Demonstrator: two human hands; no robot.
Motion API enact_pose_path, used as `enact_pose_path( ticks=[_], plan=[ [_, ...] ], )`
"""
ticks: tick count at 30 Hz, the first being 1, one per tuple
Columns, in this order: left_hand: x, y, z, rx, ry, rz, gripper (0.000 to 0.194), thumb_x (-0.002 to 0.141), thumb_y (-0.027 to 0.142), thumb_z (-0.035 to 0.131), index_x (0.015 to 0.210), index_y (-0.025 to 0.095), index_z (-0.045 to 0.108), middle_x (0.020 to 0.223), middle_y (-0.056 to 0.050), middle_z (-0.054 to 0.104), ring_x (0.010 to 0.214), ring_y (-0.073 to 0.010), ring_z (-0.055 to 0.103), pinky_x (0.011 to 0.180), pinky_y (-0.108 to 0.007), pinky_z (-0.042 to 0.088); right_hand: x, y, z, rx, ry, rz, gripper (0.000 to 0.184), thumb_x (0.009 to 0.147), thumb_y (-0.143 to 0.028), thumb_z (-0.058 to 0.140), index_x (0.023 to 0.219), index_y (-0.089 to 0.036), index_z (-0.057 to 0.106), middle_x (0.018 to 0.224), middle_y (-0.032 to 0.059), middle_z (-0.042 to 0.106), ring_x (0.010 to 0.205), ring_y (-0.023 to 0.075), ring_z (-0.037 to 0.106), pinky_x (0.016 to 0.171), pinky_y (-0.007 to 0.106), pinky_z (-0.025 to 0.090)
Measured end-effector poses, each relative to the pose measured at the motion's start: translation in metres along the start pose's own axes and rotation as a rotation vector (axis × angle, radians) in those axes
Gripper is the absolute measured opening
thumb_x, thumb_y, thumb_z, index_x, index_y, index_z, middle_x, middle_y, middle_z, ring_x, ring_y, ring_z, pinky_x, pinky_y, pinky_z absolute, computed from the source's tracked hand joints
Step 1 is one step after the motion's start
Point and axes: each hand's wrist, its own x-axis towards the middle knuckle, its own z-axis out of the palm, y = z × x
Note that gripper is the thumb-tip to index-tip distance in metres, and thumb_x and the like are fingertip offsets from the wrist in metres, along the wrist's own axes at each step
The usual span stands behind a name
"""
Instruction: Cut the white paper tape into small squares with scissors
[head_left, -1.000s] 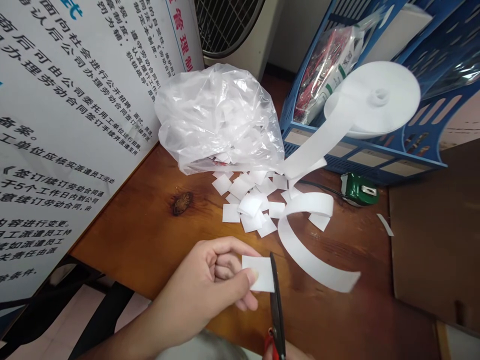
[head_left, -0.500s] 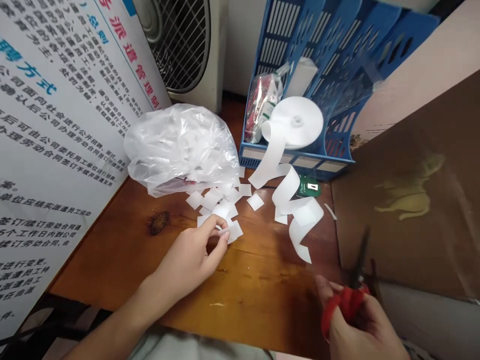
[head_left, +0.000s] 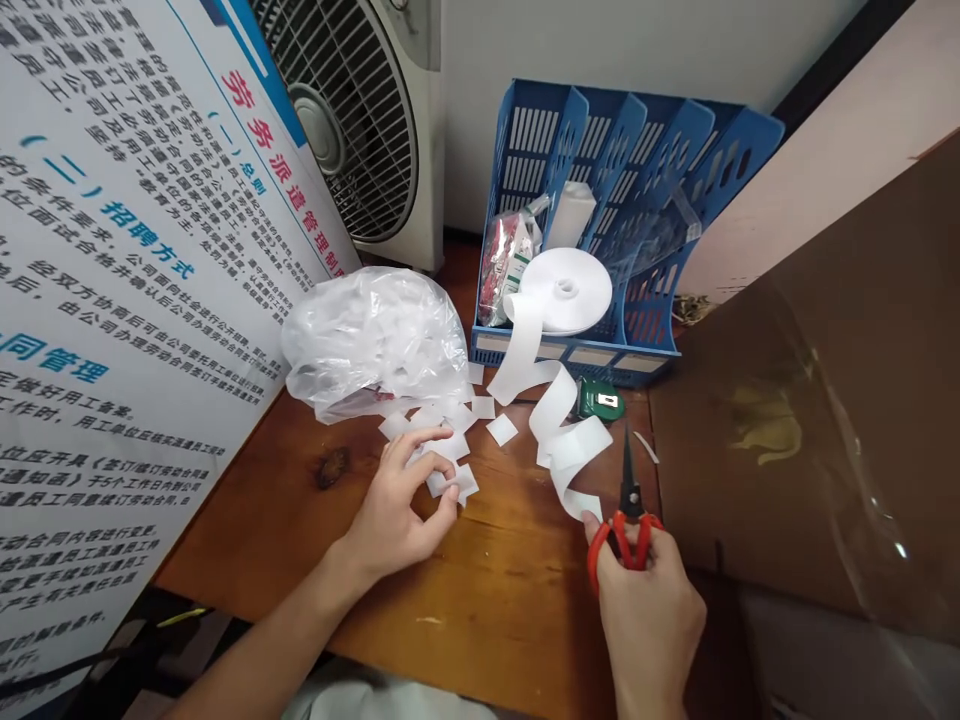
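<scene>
My left hand rests on the wooden table with curled, parted fingers at the near edge of a pile of small white cut squares; its fingertips touch a square without gripping one. My right hand is closed around red-handled scissors, whose shut black blades point away from me. A white tape strip curls down from a roll, and its free end hangs just left of the scissors.
A crumpled clear plastic bag lies behind the squares. The blue file rack holds the roll and a packet. A green tape measure sits below it. A printed board stands at the left, a fan behind, a brown cardboard sheet at the right.
My left hand carried a cut square to the pile and let it go. My right hand swung the scissors out to the right, then back beside the strip's end.
</scene>
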Motion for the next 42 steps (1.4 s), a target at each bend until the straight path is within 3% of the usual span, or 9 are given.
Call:
enact_pose_path(
  ticks=[9,13,19,23,28,31,36,38,42],
  plan=[
    [-0.006,-0.016,0.013,-0.241,0.110,0.068,0.004,0.085,0.016,0.064,0.087,0.019,0.064,0.097,-0.007,0.068,0.093,-0.0219,0.065,0.087,-0.034,0.052,-0.004,0.014,0.026,0.221,0.134,0.028,0.031,0.072,-0.043,0.081,0.087,-0.021,0.066,0.081,0.0006,0.070,0.076,0.0173,0.063,0.071,0.024,0.039],
    [-0.002,-0.024,0.015,-0.286,0.106,-0.040,0.003,0.093,0.018,0.063,0.092,0.020,0.065,0.087,-0.003,0.069,0.080,-0.0176,0.067,0.076,-0.028,0.051,-0.008,0.014,0.032,0.485,0.141,-0.036,0.030,0.074,-0.040,0.080,0.091,-0.019,0.068,0.086,0.0007,0.071,0.070,0.0141,0.068,0.067,0.022,0.048],
    [-0.001,-0.034,0.017,-0.407,0.011,-0.240,0.008,0.104,0.030,0.052,0.104,0.022,0.050,0.093,-0.005,0.078,0.085,-0.0194,0.077,0.077,-0.027,0.059,-0.023,-0.010,0.012,0.867,0.285,-0.159,0.047,0.071,-0.038,0.086,0.081,-0.017,0.045,0.094,0.0047,0.069,0.070,0.0162,0.071,0.048,0.017,0.047],
    [0.003,-0.036,0.015,-0.431,-0.070,-0.287,0.009,0.107,0.033,0.043,0.107,0.024,0.041,0.099,-0.008,0.079,0.097,-0.0231,0.077,0.087,-0.035,0.058,-0.026,-0.021,-0.009,0.992,0.310,-0.273,0.045,0.068,-0.028,0.088,0.081,-0.016,0.047,0.092,0.0086,0.068,0.067,0.0143,0.067,0.045,0.016,0.046],
    [0.006,-0.021,-0.004,-0.390,-0.067,-0.260,0.012,0.101,0.032,0.056,0.098,0.020,0.056,0.127,-0.013,0.068,0.122,-0.0278,0.062,0.104,-0.040,0.044,-0.030,-0.016,-0.013,1.060,0.173,-0.387,0.038,0.071,-0.016,0.085,0.081,-0.014,0.048,0.094,0.0090,0.071,0.058,0.0087,0.063,0.052,0.017,0.051],
    [0.002,-0.002,-0.019,-0.457,-0.079,-0.240,0.017,0.097,0.034,0.063,0.089,0.019,0.062,0.131,-0.012,0.062,0.121,-0.0272,0.060,0.101,-0.037,0.046,-0.038,-0.013,-0.002,1.069,0.058,-0.432,0.032,0.078,-0.016,0.080,0.083,-0.015,0.048,0.093,0.0076,0.072,0.053,0.0069,0.061,0.050,0.017,0.050],
    [-0.006,0.029,-0.018,-1.047,-0.436,-0.387,0.017,0.086,0.031,0.078,0.082,0.017,0.068,0.145,-0.010,0.058,0.129,-0.0289,0.059,0.103,-0.035,0.048,-0.060,-0.014,0.024,1.047,-0.152,-0.515,0.025,0.083,-0.017,0.075,0.082,-0.016,0.049,0.092,0.0085,0.074,0.079,0.0164,0.073,0.055,0.017,0.052],
    [-0.007,0.034,-0.007,-1.137,-0.483,-0.446,0.017,0.083,0.029,0.082,0.083,0.016,0.071,0.135,-0.010,0.065,0.120,-0.0259,0.065,0.102,-0.033,0.047,-0.068,-0.014,0.031,1.050,-0.218,-0.543,0.024,0.083,-0.018,0.073,0.079,-0.016,0.050,0.089,0.0073,0.073,0.081,0.0166,0.073,0.063,0.020,0.056],
    [-0.009,0.030,0.013,-1.162,-0.407,-0.532,0.018,0.085,0.029,0.081,0.085,0.016,0.069,0.091,-0.004,0.076,0.086,-0.0144,0.070,0.083,-0.024,0.051,-0.076,-0.007,0.037,1.037,-0.279,-0.512,0.022,0.086,-0.017,0.070,0.077,-0.015,0.050,0.083,0.0055,0.071,0.073,0.0152,0.072,0.060,0.021,0.055]
  ],
)
